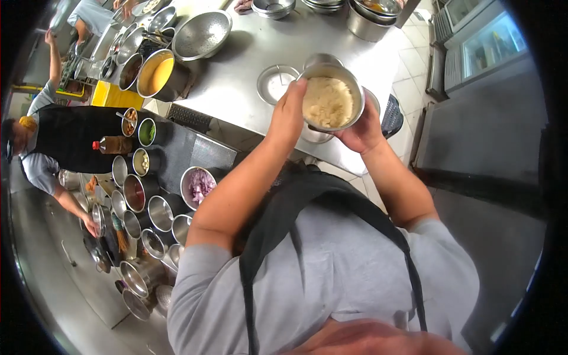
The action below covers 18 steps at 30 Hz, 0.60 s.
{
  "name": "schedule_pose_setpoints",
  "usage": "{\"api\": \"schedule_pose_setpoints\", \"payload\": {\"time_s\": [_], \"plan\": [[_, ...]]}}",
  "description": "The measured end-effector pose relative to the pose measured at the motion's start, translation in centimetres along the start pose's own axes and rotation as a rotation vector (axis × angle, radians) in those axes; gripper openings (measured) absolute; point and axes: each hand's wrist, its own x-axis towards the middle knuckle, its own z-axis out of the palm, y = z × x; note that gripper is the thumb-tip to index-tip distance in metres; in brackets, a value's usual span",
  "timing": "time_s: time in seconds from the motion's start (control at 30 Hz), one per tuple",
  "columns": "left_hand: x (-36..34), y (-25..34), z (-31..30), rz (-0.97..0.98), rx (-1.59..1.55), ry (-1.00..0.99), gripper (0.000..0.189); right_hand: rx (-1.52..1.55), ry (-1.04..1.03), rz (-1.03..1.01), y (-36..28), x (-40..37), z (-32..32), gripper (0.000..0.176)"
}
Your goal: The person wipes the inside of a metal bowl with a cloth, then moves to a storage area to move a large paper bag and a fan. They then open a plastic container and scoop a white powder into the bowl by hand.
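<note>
Between my hands is a round steel pot point(360, 105), tipped toward me, with pale yellow, crumbly food point(327, 97) inside. My left hand point(288, 109) grips its left side, the thumb at the rim. My right hand point(362, 131) is closed around the lower right side, some of its fingers hidden behind the pot. Just beyond it, round metal pans point(274, 84) sit on the steel table point(260, 50), and another metal container point(322, 59) shows partly behind the rim.
A large colander point(203, 35) and a pot of orange liquid point(160, 76) stand at the left of the table. A bowl of chopped purple onion point(200, 184) is near my left forearm. Further left, a co-worker in a black apron point(80, 139) reaches among many pots. A fridge point(494, 44) stands right.
</note>
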Motion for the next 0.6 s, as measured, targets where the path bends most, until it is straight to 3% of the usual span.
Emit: {"api": "schedule_pose_setpoints", "payload": {"time_s": [0.1, 0.2, 0.27, 0.3, 0.33, 0.4, 0.43, 0.5, 0.53, 0.6], "plan": [[2.5, -0.1, 1.8, -0.042, -0.06, -0.059, 0.063, 0.199, -0.06, -0.183, -0.9, 0.4, 0.3, 0.083], [4.7, -1.1, 2.9, -0.019, -0.055, -0.107, 0.066, 0.179, -0.143, -0.158, -2.4, 1.3, -1.1, 0.084], [5.6, -0.9, 2.9, 0.014, 0.117, 0.031, 0.067, 0.243, -0.27, -0.12, -3.6, 2.4, -3.5, 0.078], [7.3, -2.9, 2.2, 0.248, 0.076, 0.015, 0.058, 0.182, -0.102, -0.146, -4.3, 3.1, -4.0, 0.075], [7.5, -3.0, 1.7, 0.252, 0.078, 0.024, 0.058, 0.121, 0.069, -0.171, -5.1, 3.6, -4.6, 0.071], [7.4, -3.0, 0.5, 0.174, 0.756, 0.046, 0.038, 0.098, 0.135, -0.204, -7.4, 4.9, -6.6, 0.064], [7.5, -3.7, 0.3, 0.175, 0.758, 0.051, 0.038, 0.006, 0.158, -0.213, -8.5, 5.5, -8.2, 0.061], [7.7, -5.8, -0.2, 0.408, 1.098, 0.0, 0.022, -0.166, 0.171, -0.199, -10.0, 5.6, -7.5, 0.054], [7.9, -6.9, -0.4, 0.408, 1.099, 0.004, 0.022, -0.167, 0.168, -0.197, -10.2, 6.0, -8.0, 0.054], [9.1, -8.2, -0.3, 0.749, 1.334, 0.024, 0.016, -0.361, 0.307, -0.188, -11.5, 7.6, -9.8, 0.054]]}}
